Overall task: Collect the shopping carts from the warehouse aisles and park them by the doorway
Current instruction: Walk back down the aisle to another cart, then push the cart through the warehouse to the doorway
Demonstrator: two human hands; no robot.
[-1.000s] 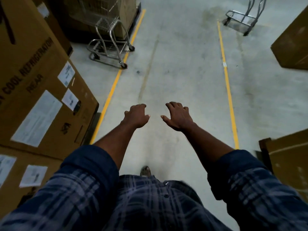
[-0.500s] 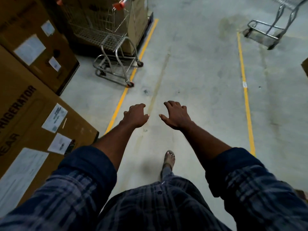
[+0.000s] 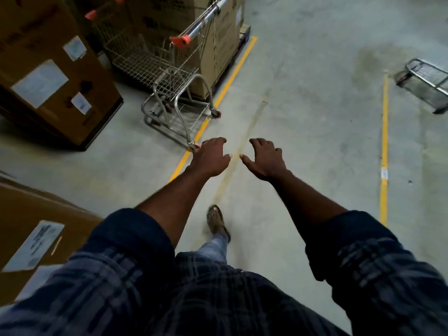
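head: shopping cart [image 3: 155, 66] ahead-left of left hand [image 3: 209, 159], right hand [image 3: 266, 162] — both loosely curled, empty.

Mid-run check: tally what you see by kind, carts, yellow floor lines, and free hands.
Shopping carts: 2, the left cart and the right cart, partly cut off.
Yellow floor lines: 2, the left line and the right line.
Empty hands: 2, left hand and right hand.
Total: 6.

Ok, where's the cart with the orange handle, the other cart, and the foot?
orange-handled cart [image 3: 151, 66]: head view, on its wire basket.
other cart [image 3: 421, 83]: head view, on its bottom tray.
foot [image 3: 215, 218]: head view, on the sandalled toes.
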